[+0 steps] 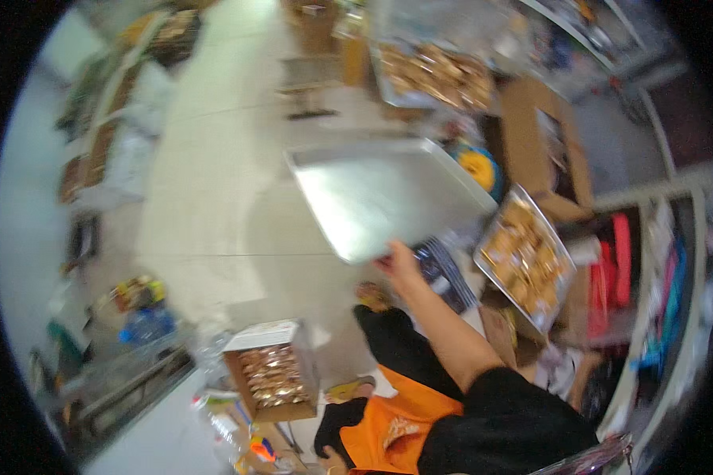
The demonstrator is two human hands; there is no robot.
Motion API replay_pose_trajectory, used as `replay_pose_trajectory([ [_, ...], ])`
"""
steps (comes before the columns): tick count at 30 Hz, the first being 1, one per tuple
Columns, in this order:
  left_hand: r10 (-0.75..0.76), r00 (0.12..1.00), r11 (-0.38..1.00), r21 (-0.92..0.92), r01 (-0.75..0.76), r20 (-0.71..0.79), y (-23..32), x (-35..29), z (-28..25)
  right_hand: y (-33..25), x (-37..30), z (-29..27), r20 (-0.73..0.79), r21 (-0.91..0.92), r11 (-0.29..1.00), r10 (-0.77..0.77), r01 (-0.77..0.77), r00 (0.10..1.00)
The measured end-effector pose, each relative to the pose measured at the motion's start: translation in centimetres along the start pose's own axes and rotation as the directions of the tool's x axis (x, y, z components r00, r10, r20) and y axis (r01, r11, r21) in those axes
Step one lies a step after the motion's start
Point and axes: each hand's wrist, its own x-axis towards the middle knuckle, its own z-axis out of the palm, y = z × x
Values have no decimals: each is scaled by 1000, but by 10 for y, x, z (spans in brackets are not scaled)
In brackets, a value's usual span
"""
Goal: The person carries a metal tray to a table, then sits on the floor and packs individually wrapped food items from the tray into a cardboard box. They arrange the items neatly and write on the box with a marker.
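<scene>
My right hand [398, 265] is closed on the near edge of a shallow metal tray [380, 190], its forearm reaching up from the lower right. The tray's silver inside is bare, and it hangs tilted over the floor. Low in the picture, beside my orange apron [400, 427], a bit of my left hand [337, 461] shows; its fingers are too cut off and blurred to read. A second metal tray [527, 261] with brown wrapped packets sits to the right of the held one.
An open carton [281, 372] of wrapped brown packets stands at lower left. Beyond the held tray is another loaded tray [436, 75], with a cardboard box [543, 150] beside it. A small stool [307, 83] stands on the pale tiled floor [206, 174]. Shelving [693, 261] lines the right.
</scene>
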Motion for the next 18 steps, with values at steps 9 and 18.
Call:
replay_pose_trajectory([
  [9, 499, 821, 864, -228, -448, 278, 72, -72, -162, -148, -198, 14, 160, -258, 870, 468, -421, 869],
  [18, 760, 610, 638, -79, -766, 225, 147, -86, -321, -220, -208, 62, 227, -405, 805, 548, -434, 805],
])
